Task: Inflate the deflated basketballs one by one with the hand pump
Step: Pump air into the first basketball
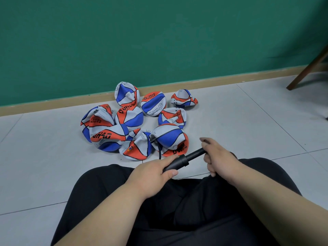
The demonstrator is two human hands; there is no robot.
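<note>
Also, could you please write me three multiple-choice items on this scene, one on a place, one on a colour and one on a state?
1. Where do the balls lie?
A. On a table.
B. On the floor by the wall.
C. In a basket.

2. What colour is the pump?
A. Red.
B. Yellow.
C. Black.

3. How is the pump held?
A. In two hands.
B. In one hand.
C. It is not held at all.

Answers:
1 B: the balls sit in a heap on the grey tiles, close to the green wall.
2 C: its barrel and rod are both black.
3 A: the left hand grips the barrel and the right hand grips the handle end.
</note>
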